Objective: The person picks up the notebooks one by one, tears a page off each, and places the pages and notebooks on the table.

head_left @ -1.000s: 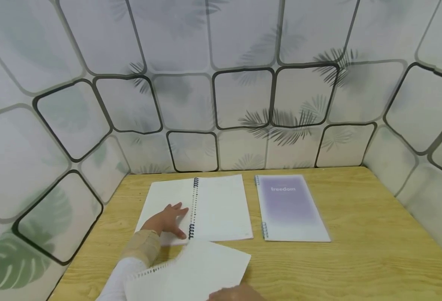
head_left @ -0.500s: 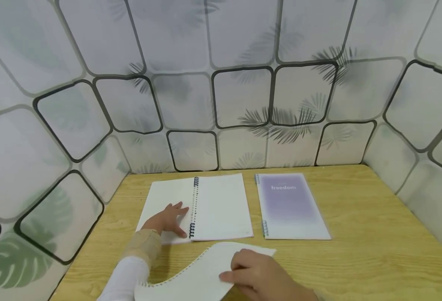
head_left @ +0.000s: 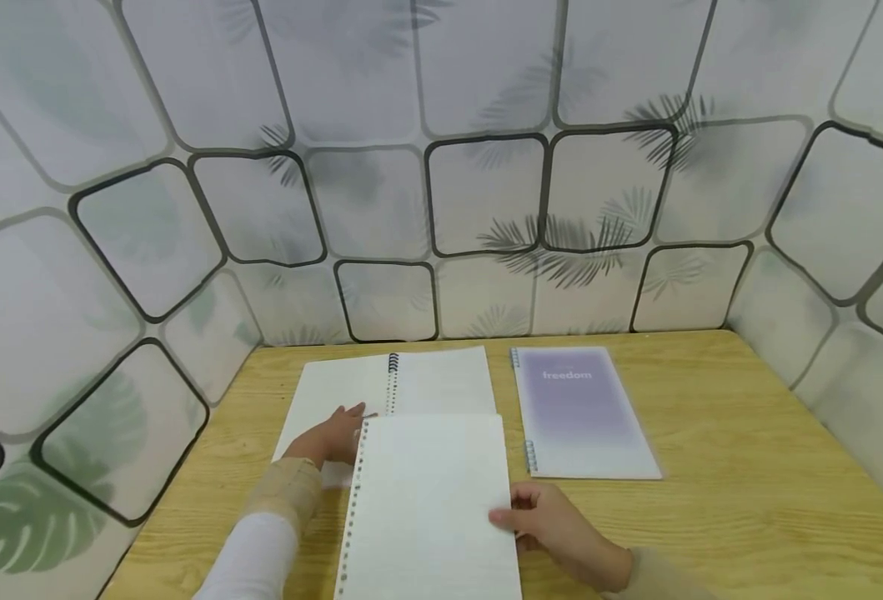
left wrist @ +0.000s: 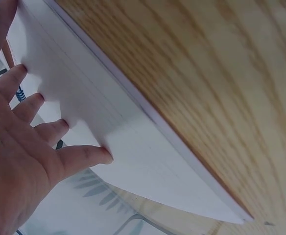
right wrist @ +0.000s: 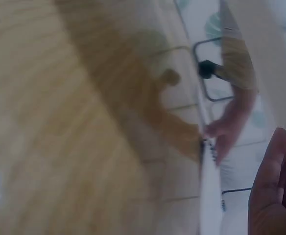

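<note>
Near centre, sheet (head_left: 429,504): your right hand (head_left: 549,529) pinches its right edge; hold lightly.
Farther left, notebook (head_left: 441,385): your left hand (head_left: 336,437) lies spread on it; press evenly.

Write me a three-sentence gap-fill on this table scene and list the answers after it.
The right hand pinches a loose sheet with a row of punched ____ along one edge.
The closed notebook has the word ____ on its cover.
Unlike it, the black-ringed notebook under the left hand lies ____.
Missing words: holes; freedom; open.
</note>
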Available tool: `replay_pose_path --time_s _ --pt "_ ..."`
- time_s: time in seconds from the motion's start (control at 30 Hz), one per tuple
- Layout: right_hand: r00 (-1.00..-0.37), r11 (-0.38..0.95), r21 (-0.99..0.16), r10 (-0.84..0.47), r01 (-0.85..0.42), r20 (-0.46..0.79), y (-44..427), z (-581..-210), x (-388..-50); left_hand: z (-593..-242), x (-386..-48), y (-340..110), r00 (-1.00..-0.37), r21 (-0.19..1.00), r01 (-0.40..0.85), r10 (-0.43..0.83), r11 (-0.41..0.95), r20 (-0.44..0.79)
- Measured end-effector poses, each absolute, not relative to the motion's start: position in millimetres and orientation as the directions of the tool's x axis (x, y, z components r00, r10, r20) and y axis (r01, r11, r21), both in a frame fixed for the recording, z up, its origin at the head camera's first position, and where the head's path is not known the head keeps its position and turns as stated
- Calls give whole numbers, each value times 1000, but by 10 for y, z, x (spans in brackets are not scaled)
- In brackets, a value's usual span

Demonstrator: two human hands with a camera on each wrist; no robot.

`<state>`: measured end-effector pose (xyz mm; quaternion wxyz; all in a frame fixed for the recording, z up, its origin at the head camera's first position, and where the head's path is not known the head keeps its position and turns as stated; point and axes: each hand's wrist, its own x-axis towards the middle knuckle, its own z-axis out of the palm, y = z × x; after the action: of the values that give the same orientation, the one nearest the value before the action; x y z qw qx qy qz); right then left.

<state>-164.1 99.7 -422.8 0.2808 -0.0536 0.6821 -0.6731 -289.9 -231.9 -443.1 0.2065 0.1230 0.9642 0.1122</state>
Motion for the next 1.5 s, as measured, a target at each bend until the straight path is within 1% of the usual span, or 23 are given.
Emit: replay_pose_path --time_s 0.1,0.17,0.43,0.57,0.7,0.73,0.8,0.87,0.97,1.07,1.13,1.2,1.23,1.3,1.37,1.43,1.5 --pt "-799 191 -921 -458 339 -389 1002 -4435 -1574 -4466 -2928 -2330 -887 266 102 209 959 -411" --pt "-783 242 -904 -453 352 -426 1009 -4518 -1525 -4471 -2939 -2328 -886 265 80 190 961 -424" --pt "-769 316 -892 -461 325 -443 1048 -4596 -1442 -4395 -2926 -2325 -884 261 40 156 965 -441" --pt "-771 384 -895 -490 227 -406 1072 -4602 -1448 -4367 -2922 -2338 -885 256 31 146 966 -441" --pt "-750 494 -869 -568 19 -339 1114 -4493 -1560 -4354 -2918 -2342 -887 264 23 141 964 -440" --pt "-747 527 -849 -580 -41 -324 1119 -4439 -1613 -4356 -2919 -2344 -887 267 20 140 964 -440" --pt "-761 620 -766 -577 -172 -296 1105 -4318 -1761 -4361 -2919 -2345 -891 273 15 137 962 -433" --pt "-802 707 -657 -538 -263 -259 1063 -4210 -1947 -4363 -2920 -2346 -898 277 20 139 961 -418" --pt "-864 807 -476 -474 -349 -171 974 -4142 -2291 -4350 -2927 -2360 -909 277 51 160 959 -386" --pt "-886 837 -397 -451 -378 -109 891 -4185 -2627 -4311 -2914 -2417 -928 261 51 142 964 -345" --pt "-886 827 -414 -454 -380 -94 855 -4239 -2796 -4273 -2876 -2480 -950 214 2 69 977 -305" --pt "-884 809 -464 -456 -362 -104 833 -4279 -2905 -4233 -2819 -2551 -958 161 -105 -57 981 -280" --pt "-884 801 -483 -455 -353 -108 827 -4297 -2940 -4214 -2783 -2583 -953 145 -174 -130 974 -275" --pt "-879 786 -525 -457 -328 -135 821 -4315 -2974 -4176 -2706 -2632 -918 111 -306 -262 946 -296" --pt "-866 779 -535 -474 -326 -161 815 -4329 -2979 -4154 -2644 -2665 -865 117 -418 -355 901 -354" --pt "-850 782 -513 -497 -353 -173 803 -4345 -2972 -4143 -2599 -2685 -820 131 -491 -406 861 -404" --pt "-839 789 -486 -513 -376 -184 786 -4350 -2952 -4140 -2575 -2699 -791 143 -532 -430 834 -436"
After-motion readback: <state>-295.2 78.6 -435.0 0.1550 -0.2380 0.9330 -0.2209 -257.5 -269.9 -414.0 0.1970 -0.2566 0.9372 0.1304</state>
